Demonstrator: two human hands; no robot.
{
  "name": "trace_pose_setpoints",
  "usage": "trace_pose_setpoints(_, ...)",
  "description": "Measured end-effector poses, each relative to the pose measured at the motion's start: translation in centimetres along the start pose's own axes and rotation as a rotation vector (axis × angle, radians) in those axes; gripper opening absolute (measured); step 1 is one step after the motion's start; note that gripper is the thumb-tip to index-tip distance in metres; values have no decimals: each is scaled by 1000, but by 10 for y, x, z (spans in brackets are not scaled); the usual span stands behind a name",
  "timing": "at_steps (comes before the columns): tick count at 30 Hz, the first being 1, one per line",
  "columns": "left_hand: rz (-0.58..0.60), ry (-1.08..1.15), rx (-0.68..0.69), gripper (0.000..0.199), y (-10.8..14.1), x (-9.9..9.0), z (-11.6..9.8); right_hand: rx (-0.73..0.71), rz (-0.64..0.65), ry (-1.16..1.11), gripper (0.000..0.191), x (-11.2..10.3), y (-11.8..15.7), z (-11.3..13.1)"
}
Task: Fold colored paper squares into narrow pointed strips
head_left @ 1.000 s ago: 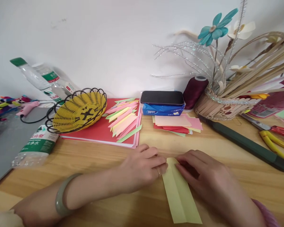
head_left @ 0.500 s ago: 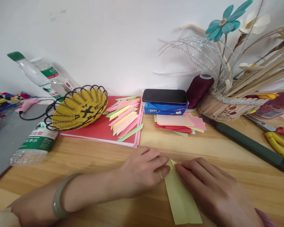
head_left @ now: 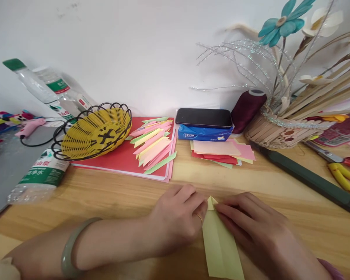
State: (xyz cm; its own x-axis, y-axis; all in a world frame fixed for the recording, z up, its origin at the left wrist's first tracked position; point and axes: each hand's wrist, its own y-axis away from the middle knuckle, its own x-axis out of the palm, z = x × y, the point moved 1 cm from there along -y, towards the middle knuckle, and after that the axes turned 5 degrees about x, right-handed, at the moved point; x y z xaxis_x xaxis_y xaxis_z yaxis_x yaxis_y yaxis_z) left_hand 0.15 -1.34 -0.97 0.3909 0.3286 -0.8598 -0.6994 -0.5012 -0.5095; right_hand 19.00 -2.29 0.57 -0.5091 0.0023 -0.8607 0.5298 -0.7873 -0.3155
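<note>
A long strip of pale yellow-green paper (head_left: 222, 245) lies on the wooden table, its far end folded to a small point, with a crease down its length. At the left edge of that folded end, my left hand (head_left: 177, 219) has its fingers curled and closed on the paper. My right hand (head_left: 258, 225) pinches the right edge of the same end, its fingers pressed together. A ring and a green bangle (head_left: 71, 247) are on the left hand and wrist. The fingertips partly cover the edges of the fold.
Behind the hands are a yellow basket (head_left: 96, 134), folded paper strips (head_left: 154, 146) on red sheets, a paper stack (head_left: 221, 149) and a phone (head_left: 203, 117) on a blue packet. Bottles stand left; a dark green tool (head_left: 309, 177), scissors and a flower basket are right.
Both folded corners at the paper's far end now lie flatter, forming a clearer point. The paper's near end has swung slightly left. Both hands stay at the fold.
</note>
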Motion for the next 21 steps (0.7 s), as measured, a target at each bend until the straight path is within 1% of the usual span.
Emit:
trace_pose_setpoints(3, -34, 20, -25, 12, -2, -2, -2, -12, -21, -12, 18, 1, 2, -1)
trace_pose_setpoints(8, -51, 24, 8, 12, -4, -7, -4, -39, 15, -19, 24, 1, 5, -1)
trace_pose_setpoints(11, -17, 43, 9, 11, -2, -6, -4, -43, 8, -17, 26, 1, 7, -1)
trace_pose_setpoints(16, 95, 84, 69, 13, 1, -5, -3, -32, 17, -43, 30, 2, 8, -1)
trace_pose_setpoints(21, 115, 91, 96, 16, 1, -6, -2, -41, -7, -66, 30, 1, 7, -5)
